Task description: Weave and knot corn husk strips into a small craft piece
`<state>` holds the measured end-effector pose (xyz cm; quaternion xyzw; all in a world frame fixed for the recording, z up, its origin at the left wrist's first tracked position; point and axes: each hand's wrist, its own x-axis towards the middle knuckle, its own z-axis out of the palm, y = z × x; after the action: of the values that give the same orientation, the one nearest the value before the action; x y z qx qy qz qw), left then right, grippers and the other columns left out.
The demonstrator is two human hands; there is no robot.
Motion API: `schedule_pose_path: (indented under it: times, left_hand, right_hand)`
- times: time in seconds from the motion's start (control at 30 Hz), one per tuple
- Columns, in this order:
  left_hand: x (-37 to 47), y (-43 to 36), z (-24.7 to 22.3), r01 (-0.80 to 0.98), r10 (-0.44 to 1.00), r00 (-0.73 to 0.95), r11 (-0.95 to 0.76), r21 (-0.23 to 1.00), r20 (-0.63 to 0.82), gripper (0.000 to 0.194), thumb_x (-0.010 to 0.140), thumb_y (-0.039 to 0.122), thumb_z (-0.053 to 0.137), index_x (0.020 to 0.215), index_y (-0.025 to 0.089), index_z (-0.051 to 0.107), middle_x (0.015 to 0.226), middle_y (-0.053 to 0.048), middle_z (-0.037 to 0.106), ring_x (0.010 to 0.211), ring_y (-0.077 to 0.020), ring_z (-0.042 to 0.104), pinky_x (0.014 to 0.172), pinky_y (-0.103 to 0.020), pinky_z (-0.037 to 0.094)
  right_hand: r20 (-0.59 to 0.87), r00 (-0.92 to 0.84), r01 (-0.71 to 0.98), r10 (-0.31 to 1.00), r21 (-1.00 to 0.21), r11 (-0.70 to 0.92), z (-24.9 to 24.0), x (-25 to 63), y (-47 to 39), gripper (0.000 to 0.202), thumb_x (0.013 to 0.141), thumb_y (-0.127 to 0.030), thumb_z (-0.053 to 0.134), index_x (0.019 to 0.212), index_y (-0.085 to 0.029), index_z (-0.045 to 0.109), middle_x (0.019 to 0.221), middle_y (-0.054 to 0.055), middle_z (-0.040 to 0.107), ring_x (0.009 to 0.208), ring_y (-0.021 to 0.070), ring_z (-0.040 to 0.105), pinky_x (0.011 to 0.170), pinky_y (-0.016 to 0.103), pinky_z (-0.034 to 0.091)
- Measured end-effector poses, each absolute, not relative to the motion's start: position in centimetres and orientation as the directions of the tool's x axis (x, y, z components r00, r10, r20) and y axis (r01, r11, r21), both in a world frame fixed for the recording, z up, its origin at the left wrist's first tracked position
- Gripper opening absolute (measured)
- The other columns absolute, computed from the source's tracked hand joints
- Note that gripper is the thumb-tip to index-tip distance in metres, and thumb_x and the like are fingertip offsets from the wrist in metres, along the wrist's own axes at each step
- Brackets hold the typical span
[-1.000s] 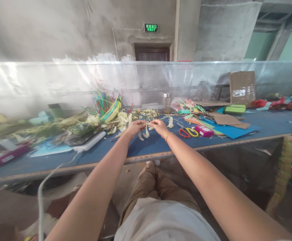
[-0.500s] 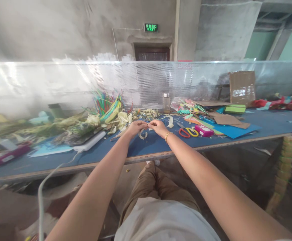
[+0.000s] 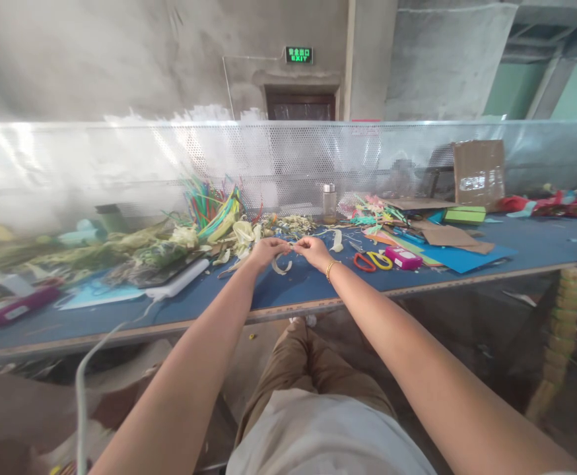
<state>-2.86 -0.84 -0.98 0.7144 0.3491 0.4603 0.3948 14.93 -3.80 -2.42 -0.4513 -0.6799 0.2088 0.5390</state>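
My left hand (image 3: 269, 252) and my right hand (image 3: 312, 249) meet fingertip to fingertip above the blue tabletop (image 3: 298, 284). Both are closed in a pinch. A pale, curled, ribbon-like strip (image 3: 282, 269) hangs just below the left fingers and seems to run up into them. Whatever the right fingertips pinch is too small and too covered to name. Behind the hands lies a heap of pale scraps (image 3: 296, 225). Another pale strip (image 3: 337, 241) curls beside the right fingers. Scissors (image 3: 372, 261) with red and yellow handles lie right of the right hand.
A magenta box (image 3: 404, 258) and blue sheets (image 3: 479, 256) lie to the right. A lidded bottle (image 3: 329, 204) stands behind. Bundled coloured stems (image 3: 216, 211) are at back left. A white power strip (image 3: 177, 280) trails its cable over the front edge. A perforated metal screen (image 3: 298, 158) borders the back.
The pale strip under my left fingers has shifted slightly and its curl looks a little wider. Both hands hold almost the same place and pinch.
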Motion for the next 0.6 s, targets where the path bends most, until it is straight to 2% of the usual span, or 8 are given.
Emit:
schedule_pose_path:
  times: [0.2, 0.43, 0.6]
  left_hand:
    - [-2.8, -1.0, -0.9, 0.089, 0.866, 0.337, -0.42, 0.903, 0.37, 0.03, 0.06, 0.039, 0.077, 0.073, 0.014, 0.069, 0.067, -0.004, 0.067, 0.061, -0.0129, 0.057, 0.062, -0.027, 0.043]
    - [-2.3, -2.2, -0.6, -0.031, 0.865, 0.399, -0.32, 0.947, 0.305, 0.037, 0.067, 0.044, 0.073, 0.086, 0.013, 0.07, 0.071, -0.007, 0.069, 0.063, -0.0143, 0.059, 0.061, -0.027, 0.045]
    - [-2.3, -2.2, -0.6, -0.047, 0.869, 0.4, -0.297, 0.954, 0.29, 0.037, 0.064, 0.044, 0.075, 0.082, 0.013, 0.07, 0.073, -0.007, 0.069, 0.065, -0.0143, 0.06, 0.063, -0.027, 0.046]
  right_hand:
    - [0.543, -0.005, 0.397, 0.84, -0.769, 0.5, -2.3, 15.0, -3.9, 0.015, 0.073, -0.031, 0.064, 0.072, -0.016, 0.065, 0.072, 0.002, 0.068, 0.068, 0.0136, 0.059, 0.066, 0.025, 0.044]
    - [0.533, -0.005, 0.356, 0.846, -0.79, 0.499, -2.5, 15.0, -3.6, 0.015, 0.074, -0.031, 0.063, 0.073, -0.016, 0.064, 0.073, 0.002, 0.067, 0.067, 0.0132, 0.058, 0.068, 0.025, 0.044]
    - [0.53, -0.002, 0.37, 0.848, -0.787, 0.493, -2.5, 15.0, -3.5, 0.016, 0.074, -0.032, 0.061, 0.072, -0.017, 0.064, 0.072, 0.001, 0.067, 0.066, 0.0129, 0.057, 0.066, 0.024, 0.044]
